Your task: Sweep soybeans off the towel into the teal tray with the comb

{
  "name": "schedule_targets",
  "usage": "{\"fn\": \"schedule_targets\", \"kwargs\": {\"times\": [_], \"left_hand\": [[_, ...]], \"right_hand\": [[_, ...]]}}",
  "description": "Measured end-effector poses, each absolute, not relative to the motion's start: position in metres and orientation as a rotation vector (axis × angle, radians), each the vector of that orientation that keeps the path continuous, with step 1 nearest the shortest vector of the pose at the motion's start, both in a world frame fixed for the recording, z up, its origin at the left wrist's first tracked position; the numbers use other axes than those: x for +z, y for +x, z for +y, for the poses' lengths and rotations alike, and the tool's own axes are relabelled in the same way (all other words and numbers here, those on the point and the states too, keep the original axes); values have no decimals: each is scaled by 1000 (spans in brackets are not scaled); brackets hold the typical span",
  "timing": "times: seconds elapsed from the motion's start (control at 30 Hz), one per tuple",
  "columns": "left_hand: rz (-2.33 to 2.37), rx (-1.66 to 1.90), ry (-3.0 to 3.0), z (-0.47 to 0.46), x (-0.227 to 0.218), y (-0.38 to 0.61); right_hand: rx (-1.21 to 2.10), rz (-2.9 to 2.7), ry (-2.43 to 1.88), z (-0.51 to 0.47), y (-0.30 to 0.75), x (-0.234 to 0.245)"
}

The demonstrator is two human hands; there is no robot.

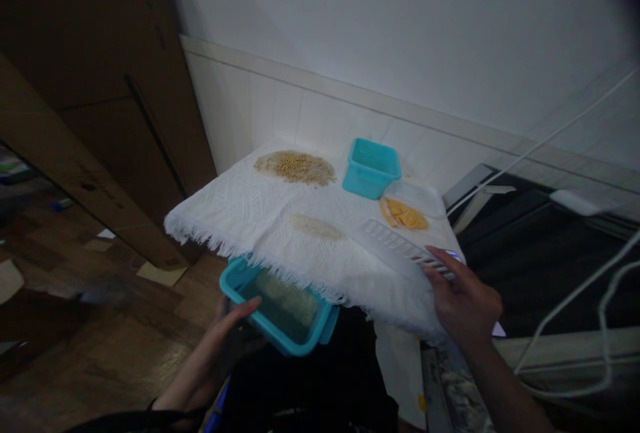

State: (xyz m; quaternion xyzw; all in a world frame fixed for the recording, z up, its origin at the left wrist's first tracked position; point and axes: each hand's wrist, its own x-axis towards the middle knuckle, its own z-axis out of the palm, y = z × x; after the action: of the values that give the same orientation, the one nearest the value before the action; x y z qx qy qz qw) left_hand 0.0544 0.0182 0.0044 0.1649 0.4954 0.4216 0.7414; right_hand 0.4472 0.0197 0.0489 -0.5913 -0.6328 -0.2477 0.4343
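Note:
My left hand (pixel 227 333) grips a teal plastic tub (pixel 280 309) with pale grains in it, held just under the fringed front edge of a white towel (pixel 240 209) spread over a small table. My right hand (pixel 463 299) rests on the towel's front right corner, fingers curled over a white ribbed object (pixel 400 243). On the towel lie a small patch of pale grains (pixel 316 227), a pile of tan beans (pixel 295 167) and a heap of yellow pieces (pixel 405 215). A second teal tub (pixel 371 167) stands at the back.
A brown cardboard box (pixel 85 106) leans at the left over a wooden floor (pixel 100 346). White tiled wall (pixel 350 113) is behind the table. White cables (pixel 575 299) cross a dark surface at the right.

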Motion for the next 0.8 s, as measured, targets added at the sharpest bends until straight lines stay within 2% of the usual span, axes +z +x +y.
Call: {"fn": "schedule_targets", "kwargs": {"times": [0.2,0.8], "left_hand": [[1124,917,337,17,7,59],[1066,896,361,14,6,60]], "right_hand": [[-524,-1599,-1420,33,443,46],[-522,-1874,-1243,23,379,64]]}}
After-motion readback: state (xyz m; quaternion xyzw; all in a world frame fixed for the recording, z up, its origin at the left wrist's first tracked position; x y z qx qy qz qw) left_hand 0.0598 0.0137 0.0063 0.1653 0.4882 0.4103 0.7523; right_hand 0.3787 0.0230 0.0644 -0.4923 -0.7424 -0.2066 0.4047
